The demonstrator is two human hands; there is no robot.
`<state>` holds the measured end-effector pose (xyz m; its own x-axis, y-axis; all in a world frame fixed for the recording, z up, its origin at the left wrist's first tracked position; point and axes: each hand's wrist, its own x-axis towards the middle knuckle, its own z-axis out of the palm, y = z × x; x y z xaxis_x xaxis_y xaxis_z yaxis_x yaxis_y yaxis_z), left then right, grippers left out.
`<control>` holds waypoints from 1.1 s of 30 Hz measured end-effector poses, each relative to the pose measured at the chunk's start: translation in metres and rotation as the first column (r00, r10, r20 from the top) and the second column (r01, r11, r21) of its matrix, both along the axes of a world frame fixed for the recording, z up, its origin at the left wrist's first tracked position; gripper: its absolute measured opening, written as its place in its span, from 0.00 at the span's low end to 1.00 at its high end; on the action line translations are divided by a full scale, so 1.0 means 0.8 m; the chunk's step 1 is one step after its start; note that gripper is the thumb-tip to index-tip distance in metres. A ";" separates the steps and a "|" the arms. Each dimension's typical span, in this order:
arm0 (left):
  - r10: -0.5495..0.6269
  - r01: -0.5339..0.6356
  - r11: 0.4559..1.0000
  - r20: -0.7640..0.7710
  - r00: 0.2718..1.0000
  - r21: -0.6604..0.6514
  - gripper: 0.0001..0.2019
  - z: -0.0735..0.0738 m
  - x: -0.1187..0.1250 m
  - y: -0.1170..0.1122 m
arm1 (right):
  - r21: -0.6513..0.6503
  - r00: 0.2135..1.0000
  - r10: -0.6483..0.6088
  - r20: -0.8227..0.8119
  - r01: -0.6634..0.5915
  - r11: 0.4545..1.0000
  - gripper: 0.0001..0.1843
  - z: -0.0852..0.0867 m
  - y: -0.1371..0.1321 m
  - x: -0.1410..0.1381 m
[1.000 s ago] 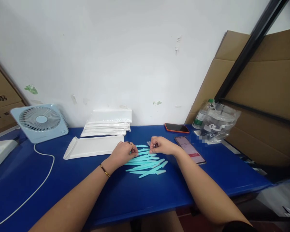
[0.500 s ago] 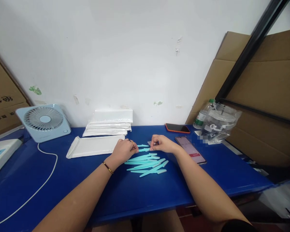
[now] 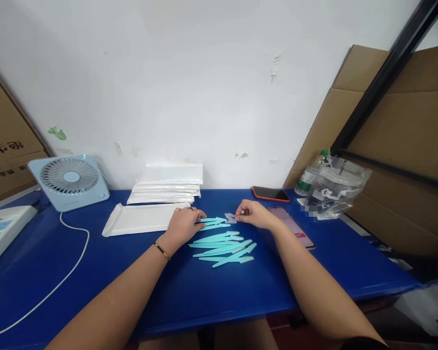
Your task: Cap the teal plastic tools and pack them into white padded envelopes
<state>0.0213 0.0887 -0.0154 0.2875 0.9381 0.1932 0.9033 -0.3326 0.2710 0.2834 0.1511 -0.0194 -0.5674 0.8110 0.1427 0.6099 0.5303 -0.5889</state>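
My left hand (image 3: 185, 224) is closed on the handle end of a turquoise eyebrow razor (image 3: 213, 220), whose blade end points right. Just below it, a second turquoise razor (image 3: 218, 226) lies by the fingertips. My right hand (image 3: 254, 214) is pinched a little further right, with a small clear blade cap (image 3: 242, 212) at its fingertips. A few more clear caps (image 3: 230, 218) lie on the table between the hands. Nearer me is a loose heap of several turquoise razors (image 3: 222, 247), some with pale caps over their blades.
White padded envelopes (image 3: 166, 187) are stacked by the wall, with one envelope (image 3: 138, 219) lying in front. A blue fan (image 3: 71, 182) and its cable are at left. Two phones (image 3: 270, 194), a bottle (image 3: 308, 177) and a bagged cup (image 3: 336, 187) stand right on the blue table (image 3: 204, 296).
My right hand has drawn away to the right from the razor in my left hand, whose blade end now shows. My left hand has shifted slightly left. The camera view has turned a little.
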 end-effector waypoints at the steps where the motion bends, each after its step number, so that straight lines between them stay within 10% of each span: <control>1: -0.005 0.005 1.000 0.009 1.000 -0.001 0.09 0.000 0.001 -0.001 | -0.017 1.000 0.020 0.005 -0.020 1.000 0.09 0.001 -0.003 -0.001; 8: -0.176 0.176 0.984 -0.003 0.984 -0.041 0.08 -0.005 0.015 -0.012 | -0.090 0.967 0.211 0.144 -0.199 0.976 0.10 0.000 -0.017 -0.017; 21: -0.068 0.070 0.997 -0.049 0.996 0.028 0.08 0.003 -0.012 0.003 | -0.013 0.998 0.036 0.055 -0.035 0.999 0.09 0.002 -0.003 0.000; 25: -0.053 0.053 0.998 -0.007 0.999 0.027 0.08 0.005 -0.007 -0.001 | -0.097 0.980 0.157 0.119 -0.146 0.984 0.10 0.010 -0.011 0.004; 33: -0.253 0.253 0.966 0.009 0.968 -0.057 0.10 0.004 0.004 -0.017 | -0.108 0.956 0.230 0.183 -0.213 0.971 0.10 0.008 -0.022 -0.014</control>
